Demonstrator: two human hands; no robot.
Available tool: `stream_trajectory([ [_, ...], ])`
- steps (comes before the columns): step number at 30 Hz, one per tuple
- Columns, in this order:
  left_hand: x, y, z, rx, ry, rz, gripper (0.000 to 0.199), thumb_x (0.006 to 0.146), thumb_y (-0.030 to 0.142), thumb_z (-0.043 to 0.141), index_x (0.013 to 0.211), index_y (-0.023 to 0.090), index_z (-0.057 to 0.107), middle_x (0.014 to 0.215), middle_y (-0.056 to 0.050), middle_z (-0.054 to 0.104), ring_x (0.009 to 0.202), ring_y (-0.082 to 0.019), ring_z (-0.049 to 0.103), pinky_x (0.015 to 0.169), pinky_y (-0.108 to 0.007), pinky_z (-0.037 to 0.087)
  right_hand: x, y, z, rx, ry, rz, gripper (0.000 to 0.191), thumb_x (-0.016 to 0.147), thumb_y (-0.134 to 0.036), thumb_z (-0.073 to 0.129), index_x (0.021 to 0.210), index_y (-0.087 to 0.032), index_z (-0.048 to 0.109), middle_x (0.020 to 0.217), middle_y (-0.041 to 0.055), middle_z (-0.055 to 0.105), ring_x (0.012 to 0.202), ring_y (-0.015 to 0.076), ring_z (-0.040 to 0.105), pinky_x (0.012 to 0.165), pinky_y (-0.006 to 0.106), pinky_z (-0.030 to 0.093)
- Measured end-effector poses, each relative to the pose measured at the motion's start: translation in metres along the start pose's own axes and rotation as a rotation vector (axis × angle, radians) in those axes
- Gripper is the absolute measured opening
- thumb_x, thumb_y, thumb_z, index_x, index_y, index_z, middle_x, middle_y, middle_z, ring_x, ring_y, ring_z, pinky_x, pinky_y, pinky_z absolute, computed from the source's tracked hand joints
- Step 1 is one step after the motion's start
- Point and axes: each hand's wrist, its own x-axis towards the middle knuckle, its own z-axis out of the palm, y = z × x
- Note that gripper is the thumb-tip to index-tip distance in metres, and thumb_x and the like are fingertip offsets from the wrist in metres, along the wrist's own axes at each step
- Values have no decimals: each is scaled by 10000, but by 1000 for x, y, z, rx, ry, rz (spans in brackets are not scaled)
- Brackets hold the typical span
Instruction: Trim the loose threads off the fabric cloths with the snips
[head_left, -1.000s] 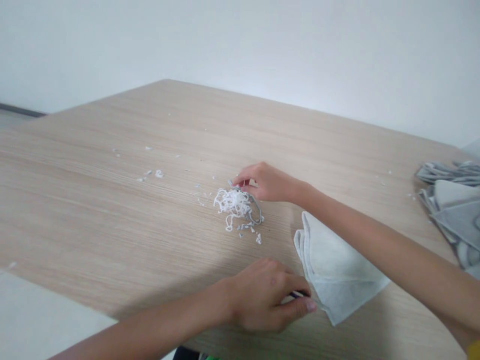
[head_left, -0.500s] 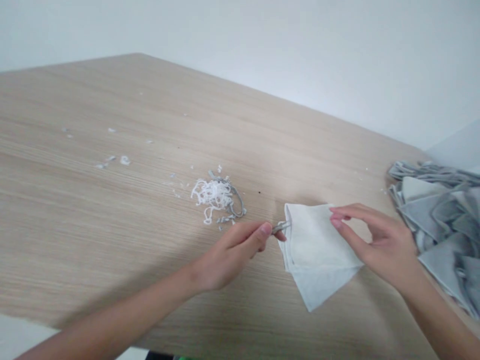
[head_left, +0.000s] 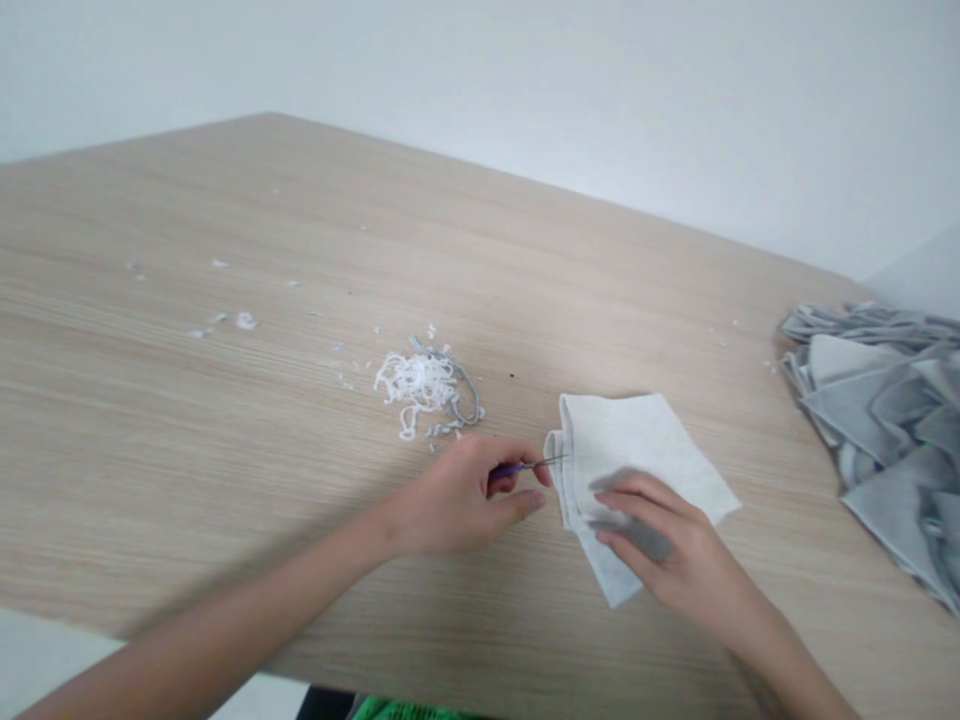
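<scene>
My left hand point(head_left: 472, 495) is closed around a slim tool point(head_left: 517, 468) with a purple handle and a thin metal tip. Its exact kind is hard to make out. The tip reaches the left folded edges of an off-white cloth piece point(head_left: 637, 430), which lies folded in layers on the table. One pointed corner of the cloth sticks out at the bottom. Over the lower part of this cloth hovers my right hand point(head_left: 667, 540), thumb and fingers apart with nothing between them. It casts a shadow on the fabric.
A tangle of white thread and grey strips point(head_left: 424, 385) lies left of the cloth. Small white scraps point(head_left: 245, 321) are scattered farther left. On the right stands a large pile of grey cloth pieces point(head_left: 892, 420). A white wall point(head_left: 600, 90) runs behind the wooden table point(head_left: 225, 450).
My right hand has left the cloth's upper right edge and moved down and left, its fingers parting. My left thumb has lifted off the tool, showing the purple handle.
</scene>
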Motion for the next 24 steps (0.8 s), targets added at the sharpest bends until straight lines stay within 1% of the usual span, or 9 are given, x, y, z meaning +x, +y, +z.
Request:
stream_trajectory([
  [3,0,-1,2,9,-18,-7,214,922,336,566,1016,197,699,625,68,387,560,-86,352,522,-201,285,1,6,4,69,9,-37,184,938,-187,623,1110,-236,665,1063,67,655,994,199,624,850,364,546],
  [6,1,-1,4,41,-45,-3,209,932,328,558,1024,206,701,630,66,411,564,-87,380,528,-204,302,1,6,9,70,10,-70,170,953,-142,582,1067,-225,677,1011,66,652,962,196,609,818,357,527],
  [9,1,2,8,95,-66,25,197,946,289,541,1045,224,699,660,56,502,586,-92,445,553,-208,340,2,5,13,139,44,-32,151,958,-131,565,1026,-212,673,985,66,650,940,187,609,819,348,513],
  [11,1,7,9,130,-108,50,216,976,284,508,1074,222,690,743,35,602,634,-102,515,590,-217,381,2,5,13,229,85,17,129,955,-139,573,994,-213,671,954,54,647,903,172,614,789,320,508],
  [13,0,15,11,175,-140,91,248,1010,318,473,1122,215,669,873,7,674,738,-126,592,659,-236,428,3,4,11,305,135,71,107,950,-153,584,957,-215,671,904,39,637,840,156,609,722,292,494],
  [15,0,23,12,247,-140,138,291,1033,371,442,1189,222,636,987,-15,696,870,-162,638,754,-267,464,3,4,9,353,176,116,97,946,-165,592,928,-216,673,863,28,632,779,146,598,660,277,472],
  [17,2,29,14,351,-136,173,334,1047,398,401,1274,239,588,1045,-31,690,929,-188,652,796,-298,479,3,4,8,381,199,136,94,940,-168,602,916,-217,678,860,27,648,760,144,600,650,276,466],
  [20,8,33,18,541,-121,227,371,1060,381,339,1345,256,542,1002,-44,677,839,-193,664,698,-302,479,1,6,7,417,222,159,93,927,-165,622,919,-224,693,896,33,685,807,153,628,701,284,486],
  [24,17,28,24,737,-23,362,362,1052,380,355,1307,252,577,918,-39,662,734,-188,640,575,-288,433,-2,10,9,525,243,211,86,927,-186,628,904,-224,702,886,38,702,825,166,644,708,291,501],
])
